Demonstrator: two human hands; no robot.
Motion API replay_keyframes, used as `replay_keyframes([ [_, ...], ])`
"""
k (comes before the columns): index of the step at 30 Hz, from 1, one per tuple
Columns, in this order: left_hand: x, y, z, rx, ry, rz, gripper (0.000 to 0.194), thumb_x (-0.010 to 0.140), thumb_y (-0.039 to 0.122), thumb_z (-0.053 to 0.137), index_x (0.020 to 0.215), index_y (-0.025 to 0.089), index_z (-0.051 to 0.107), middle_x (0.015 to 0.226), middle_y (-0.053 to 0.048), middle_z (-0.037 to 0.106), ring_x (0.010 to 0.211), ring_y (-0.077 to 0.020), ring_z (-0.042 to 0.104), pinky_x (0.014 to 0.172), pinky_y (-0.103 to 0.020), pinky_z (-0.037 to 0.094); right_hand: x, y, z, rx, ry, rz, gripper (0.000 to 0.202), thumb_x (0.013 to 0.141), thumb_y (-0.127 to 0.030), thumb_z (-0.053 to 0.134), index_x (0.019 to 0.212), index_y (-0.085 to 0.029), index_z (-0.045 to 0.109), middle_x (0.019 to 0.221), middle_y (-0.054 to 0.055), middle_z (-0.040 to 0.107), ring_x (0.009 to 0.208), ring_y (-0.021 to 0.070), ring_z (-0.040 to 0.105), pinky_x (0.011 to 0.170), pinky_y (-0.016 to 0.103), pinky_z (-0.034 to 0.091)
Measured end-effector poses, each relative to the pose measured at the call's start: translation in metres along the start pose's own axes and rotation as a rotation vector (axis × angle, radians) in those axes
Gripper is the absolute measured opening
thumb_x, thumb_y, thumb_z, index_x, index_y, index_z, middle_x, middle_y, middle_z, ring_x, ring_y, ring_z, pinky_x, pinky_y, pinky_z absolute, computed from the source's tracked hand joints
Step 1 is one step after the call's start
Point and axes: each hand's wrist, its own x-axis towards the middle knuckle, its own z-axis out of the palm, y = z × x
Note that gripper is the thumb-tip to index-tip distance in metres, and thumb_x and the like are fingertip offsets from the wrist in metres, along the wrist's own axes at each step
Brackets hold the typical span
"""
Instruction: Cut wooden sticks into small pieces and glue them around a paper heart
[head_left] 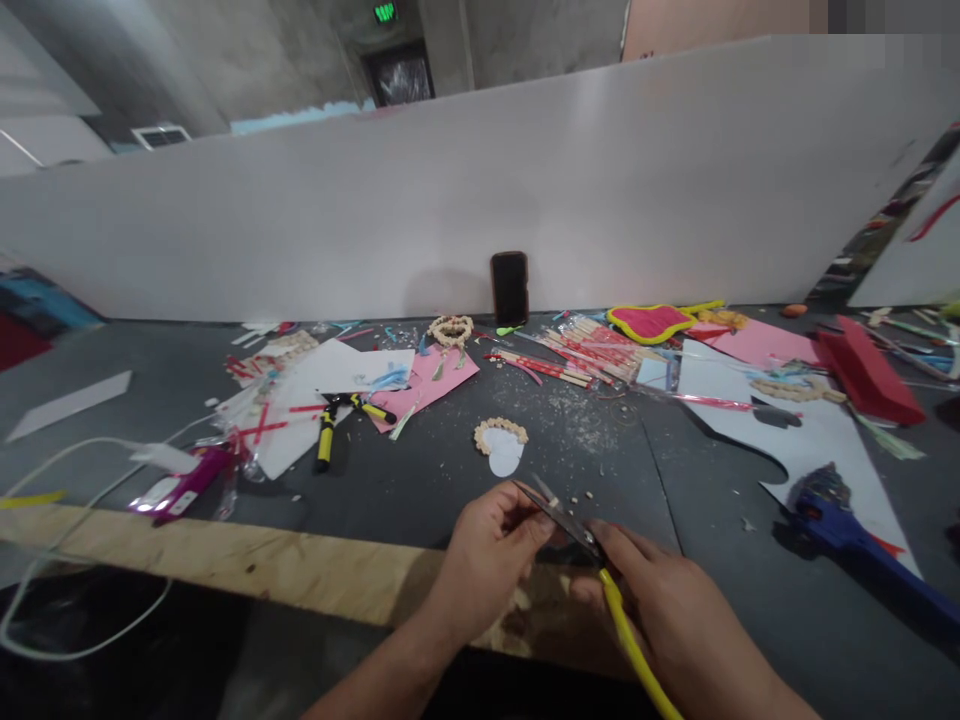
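My right hand (667,600) grips a pair of scissors (574,528) with yellow handles. Their blades stand slightly apart and point up and left, over the front of the dark table. My left hand (487,550) is closed in a pinch right beside the blades. What its fingers hold, if anything, is too small and hidden to make out. Just beyond the hands lies a white heart-shaped paper piece (504,455), its upper edge lined with small light beige pieces (487,430). A few crumbs are scattered near the scissor tips.
Black-and-yellow pliers (325,440) and a purple tool (187,485) lie at left. A phone (510,288) leans on the white partition (360,220). Red-patterned sticks (547,370) lie behind the heart. A blue glue gun (862,550) and white paper (720,400) are at right.
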Motion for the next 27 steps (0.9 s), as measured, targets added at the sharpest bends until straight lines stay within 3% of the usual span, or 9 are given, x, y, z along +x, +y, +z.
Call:
replay_keyframes([
  [3, -0.001, 0.004, 0.001, -0.083, -0.031, -0.027, 0.02, 0.075, 0.033, 0.062, 0.077, 0.014, 0.058, 0.065, -0.001, 0.065, 0.039, -0.0031, 0.034, 0.039, -0.017, 0.025, -0.002, -0.003, -0.004, 0.033, -0.047, 0.006, 0.042, 0.086, -0.046, 0.043, 0.114, -0.017, 0.052, 0.098, 0.013, 0.066, 0.083, 0.0251, 0.066, 0.066, 0.035, 0.054],
  [9, -0.005, 0.013, 0.006, -0.242, -0.107, -0.158, 0.017, 0.065, 0.027, 0.065, 0.067, 0.014, 0.054, 0.057, -0.003, 0.065, 0.036, -0.0025, 0.031, 0.038, -0.017, 0.018, -0.001, -0.004, -0.009, 0.018, -0.007, -0.09, 0.067, 0.067, -0.056, 0.064, 0.117, -0.013, 0.048, 0.108, 0.018, 0.062, 0.099, 0.0314, 0.059, 0.08, 0.044, 0.051],
  [16, -0.005, 0.012, 0.008, -0.26, -0.129, -0.211, 0.014, 0.062, 0.021, 0.066, 0.068, 0.013, 0.055, 0.054, -0.002, 0.063, 0.034, -0.0012, 0.03, 0.037, -0.017, 0.016, -0.004, -0.002, -0.003, -0.079, 0.022, -0.095, 0.042, 0.085, -0.043, 0.049, 0.115, -0.013, 0.051, 0.101, 0.015, 0.065, 0.093, 0.0263, 0.061, 0.075, 0.038, 0.052],
  [21, -0.004, 0.001, 0.012, -0.303, -0.092, -0.188, 0.01, 0.065, 0.019, 0.061, 0.068, 0.013, 0.055, 0.054, 0.0, 0.061, 0.034, -0.0014, 0.032, 0.037, -0.016, 0.018, -0.001, 0.004, 0.005, -0.15, 0.0, -0.06, 0.022, 0.087, -0.031, 0.045, 0.1, -0.017, 0.056, 0.086, 0.009, 0.066, 0.079, 0.0233, 0.063, 0.066, 0.035, 0.051],
  [27, -0.005, 0.003, 0.009, -0.379, -0.129, -0.213, 0.012, 0.065, 0.019, 0.062, 0.071, 0.012, 0.055, 0.053, -0.002, 0.063, 0.033, -0.001, 0.032, 0.036, -0.015, 0.016, -0.002, 0.003, -0.002, -0.061, -0.04, -0.074, 0.039, 0.085, -0.037, 0.049, 0.117, -0.015, 0.05, 0.105, 0.014, 0.062, 0.096, 0.0254, 0.058, 0.077, 0.038, 0.051],
])
